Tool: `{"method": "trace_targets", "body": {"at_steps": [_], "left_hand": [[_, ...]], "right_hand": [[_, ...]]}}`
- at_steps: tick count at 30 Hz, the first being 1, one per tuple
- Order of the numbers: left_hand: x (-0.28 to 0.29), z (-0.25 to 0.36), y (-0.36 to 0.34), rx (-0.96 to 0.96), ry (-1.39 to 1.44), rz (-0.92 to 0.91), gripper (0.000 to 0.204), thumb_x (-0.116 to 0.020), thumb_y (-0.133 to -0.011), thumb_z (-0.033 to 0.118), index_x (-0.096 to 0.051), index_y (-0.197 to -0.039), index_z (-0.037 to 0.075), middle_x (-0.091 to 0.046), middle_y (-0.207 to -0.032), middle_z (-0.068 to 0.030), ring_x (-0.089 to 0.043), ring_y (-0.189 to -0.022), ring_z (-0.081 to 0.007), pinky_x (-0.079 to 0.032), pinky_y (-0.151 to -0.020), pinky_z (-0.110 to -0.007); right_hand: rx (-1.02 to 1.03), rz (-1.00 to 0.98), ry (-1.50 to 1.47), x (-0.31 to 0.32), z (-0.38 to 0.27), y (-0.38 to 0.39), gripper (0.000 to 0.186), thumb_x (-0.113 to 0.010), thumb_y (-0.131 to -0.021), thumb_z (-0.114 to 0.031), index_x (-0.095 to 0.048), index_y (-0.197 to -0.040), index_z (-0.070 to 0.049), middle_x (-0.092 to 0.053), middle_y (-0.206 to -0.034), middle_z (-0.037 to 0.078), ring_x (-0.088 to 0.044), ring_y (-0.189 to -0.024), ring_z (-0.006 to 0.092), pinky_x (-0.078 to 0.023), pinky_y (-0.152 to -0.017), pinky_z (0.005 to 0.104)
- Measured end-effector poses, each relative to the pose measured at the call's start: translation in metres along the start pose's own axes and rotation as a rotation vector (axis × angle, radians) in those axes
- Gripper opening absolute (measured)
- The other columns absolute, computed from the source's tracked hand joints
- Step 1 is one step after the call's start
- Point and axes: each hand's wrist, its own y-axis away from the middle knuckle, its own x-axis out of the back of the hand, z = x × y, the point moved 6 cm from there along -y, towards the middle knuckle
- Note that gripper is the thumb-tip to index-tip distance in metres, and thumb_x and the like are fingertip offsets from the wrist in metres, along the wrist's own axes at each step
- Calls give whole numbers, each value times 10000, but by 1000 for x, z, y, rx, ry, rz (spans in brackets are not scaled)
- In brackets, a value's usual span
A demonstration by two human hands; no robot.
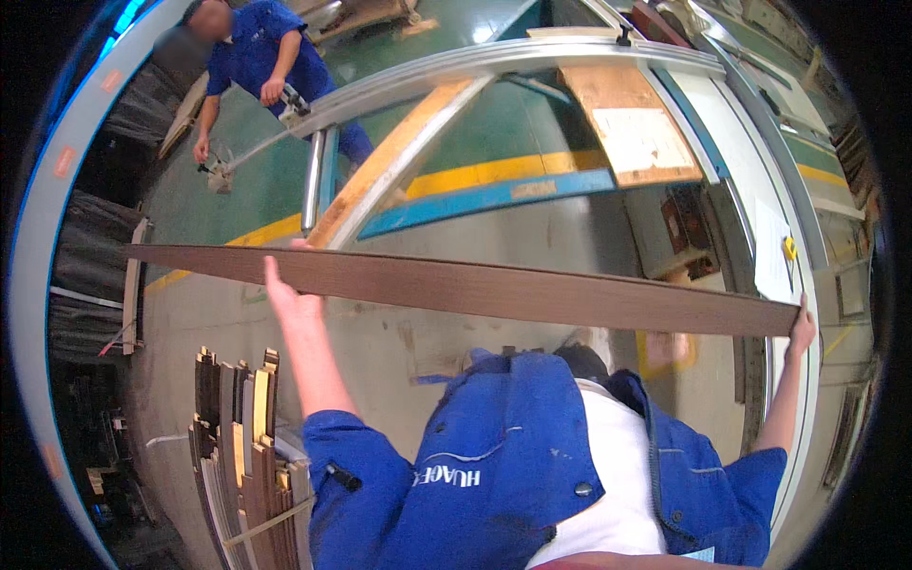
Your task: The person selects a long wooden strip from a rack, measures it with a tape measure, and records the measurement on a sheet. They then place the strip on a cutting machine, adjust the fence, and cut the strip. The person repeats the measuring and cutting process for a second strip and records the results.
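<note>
A long dark brown board [532, 290] lies crosswise in front of me, held in both my hands. My left hand [294, 285] grips it left of its middle, with fingers on its edge. My right hand [803, 323] holds its right end, beside the white rail of the metal frame [791, 277]. A white paper and a small yellow item [788, 249] are on that rail. Beyond the board, a wooden diagonal beam [375, 180] runs up to an aluminium rail [503, 59].
A co-worker in blue [266, 47] stands at the upper left, hands at fittings on the aluminium rail. A bundle of upright strips [237, 437] stands at lower left. A plywood panel [617, 85] and a blue beam [484, 201] are part of the frame ahead.
</note>
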Motion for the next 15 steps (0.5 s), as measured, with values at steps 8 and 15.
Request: {"method": "trace_targets", "body": {"at_steps": [8,15], "left_hand": [[-81,-167,11,118,24,139,549,-458,-1058,538,-626,-1138,21,-707,-1036,-142,-661,-1003,-294,-540,-920,-472],[-95,-227,-35,4,-187,48,639,-597,-945,469,-562,-1310,-55,-618,-1328,-195,-571,-1217,-349,-452,-1069,-519]], "right_hand": [[-6,-141,213,-1,42,-172,835,-604,-876,-752,-714,-1094,47,-721,-1032,218,-655,-951,332,-488,-904,440],[60,-60,153,-57,11,-217,598,-645,-908,-537,-737,-1198,-22,-743,-1191,174,-684,-1101,343,-507,-963,407]]}}
